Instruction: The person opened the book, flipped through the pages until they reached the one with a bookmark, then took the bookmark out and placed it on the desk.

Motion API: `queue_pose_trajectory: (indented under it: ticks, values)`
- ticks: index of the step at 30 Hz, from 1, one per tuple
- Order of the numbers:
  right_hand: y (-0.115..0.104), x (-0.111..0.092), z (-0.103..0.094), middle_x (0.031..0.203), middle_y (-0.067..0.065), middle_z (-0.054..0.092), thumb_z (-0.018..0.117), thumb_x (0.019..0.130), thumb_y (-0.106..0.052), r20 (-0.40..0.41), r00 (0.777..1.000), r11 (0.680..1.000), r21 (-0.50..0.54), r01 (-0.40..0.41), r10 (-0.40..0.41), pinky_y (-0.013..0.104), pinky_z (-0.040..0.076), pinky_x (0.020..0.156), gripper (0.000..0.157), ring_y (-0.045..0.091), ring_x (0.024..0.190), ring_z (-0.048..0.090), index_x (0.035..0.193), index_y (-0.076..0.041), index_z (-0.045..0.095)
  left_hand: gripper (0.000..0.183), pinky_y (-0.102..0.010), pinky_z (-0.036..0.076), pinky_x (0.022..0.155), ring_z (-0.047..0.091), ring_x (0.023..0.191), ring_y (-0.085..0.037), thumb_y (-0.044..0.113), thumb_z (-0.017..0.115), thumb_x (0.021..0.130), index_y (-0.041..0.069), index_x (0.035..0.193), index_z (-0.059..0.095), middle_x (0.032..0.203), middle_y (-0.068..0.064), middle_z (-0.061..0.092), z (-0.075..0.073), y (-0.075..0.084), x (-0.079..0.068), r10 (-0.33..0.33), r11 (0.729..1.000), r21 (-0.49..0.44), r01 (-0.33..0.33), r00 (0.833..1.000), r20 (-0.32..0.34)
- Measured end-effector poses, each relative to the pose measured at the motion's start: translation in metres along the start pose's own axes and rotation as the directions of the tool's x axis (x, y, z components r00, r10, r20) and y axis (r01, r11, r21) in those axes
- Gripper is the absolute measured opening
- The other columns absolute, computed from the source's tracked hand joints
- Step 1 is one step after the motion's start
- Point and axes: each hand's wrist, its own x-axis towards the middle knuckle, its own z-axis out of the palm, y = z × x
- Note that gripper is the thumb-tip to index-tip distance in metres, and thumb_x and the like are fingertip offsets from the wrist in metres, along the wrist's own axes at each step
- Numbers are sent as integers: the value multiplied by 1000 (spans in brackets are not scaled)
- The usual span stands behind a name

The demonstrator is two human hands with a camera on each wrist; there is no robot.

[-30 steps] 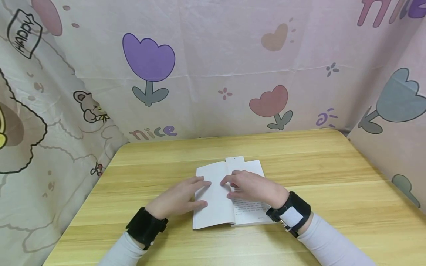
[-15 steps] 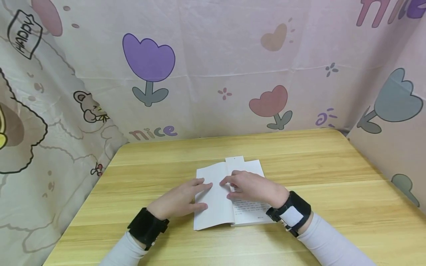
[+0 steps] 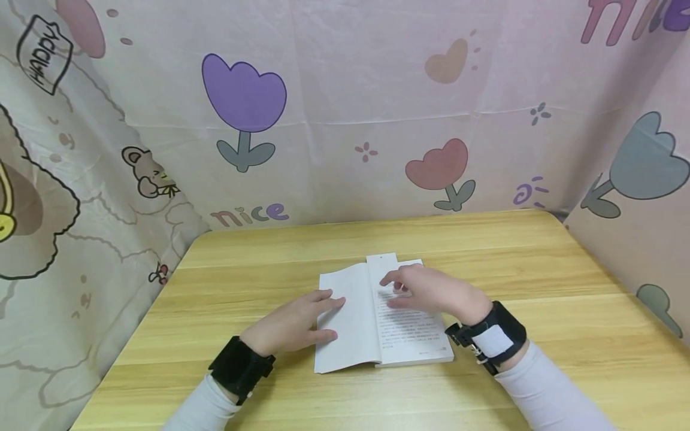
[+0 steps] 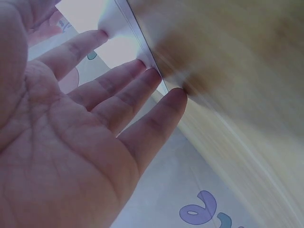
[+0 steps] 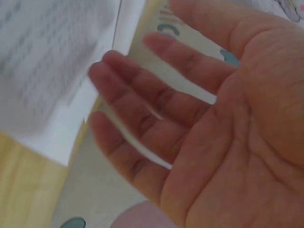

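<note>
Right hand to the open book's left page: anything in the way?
Nothing visible. In the head view, the right hand is over the printed right page, with no object between its fingertips and the left page. The left hand covers only that page's outer side; the white card sticks out past the top.

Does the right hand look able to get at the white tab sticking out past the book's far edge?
Probably yes: the right hand appears empty over the right page, close to the white tab, and nothing covers the tab's protruding end.
</note>
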Motion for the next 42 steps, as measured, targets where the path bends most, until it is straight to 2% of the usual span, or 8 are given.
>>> queue_pose_trajectory:
  ticks: [10,15,19,23,26,30,33,42]
  values:
    - [14,-10,-16,124,15,76,77,100,-26,33,990,990,-3,-141,141,48,61,101,42,30,115,71,133,-1,73,66,-61,43,123,47,154,-43,37,75,102,13,160,52,167,-23,45,0,1,0,6,1000,2,-6,1000,-5]
    - [21,-13,-20,119,16,77,77,100,-28,28,981,981,-45,-188,189,47,62,96,41,25,104,71,128,1,75,67,-60,44,123,47,154,-42,36,75,102,13,160,52,167,-23,45,-1,1,0,2,1000,0,-2,1000,-4]
    - [24,-15,-22,102,9,75,77,100,-27,29,970,970,-50,-240,241,39,59,80,34,19,87,65,119,2,78,67,-61,44,123,46,154,-42,37,75,102,13,160,52,168,-22,45,-1,1,-1,-2,1000,-4,1,1000,-3]
    - [25,-15,-21,75,1,56,76,101,-26,39,955,956,-26,-293,293,27,41,61,22,15,67,51,96,-4,75,68,-61,44,123,47,154,-42,38,76,101,14,160,52,168,-22,45,0,0,0,-5,1000,-4,5,1000,-3]
    - [26,-15,-20,66,-3,42,76,101,-26,38,948,949,-20,-314,315,24,32,57,28,12,59,42,80,-10,66,68,-60,44,123,47,154,-42,39,76,101,15,160,52,168,-21,45,1,-1,0,-4,1000,-4,4,1000,-3]
    - [28,-15,-20,62,-5,37,76,100,-27,29,945,945,-35,-325,326,23,29,56,41,10,56,37,68,-14,56,68,-60,44,123,47,154,-42,39,76,101,16,160,52,167,-21,46,1,-2,0,0,1000,-2,0,1000,-5]
    - [28,-16,-20,60,-5,36,77,100,-28,27,940,939,-54,-339,340,23,28,55,46,10,55,36,64,-15,52,68,-61,44,123,47,153,-42,39,76,101,15,160,52,167,-21,46,1,-2,-1,5,1000,0,-5,1000,-9]
    - [29,-16,-20,60,-6,35,76,101,-30,32,935,934,-75,-350,353,23,28,55,49,9,55,35,62,-17,49,67,-60,43,124,46,154,-41,39,75,101,17,161,52,168,-20,45,3,-1,1,-7,1000,1,7,1000,-7]
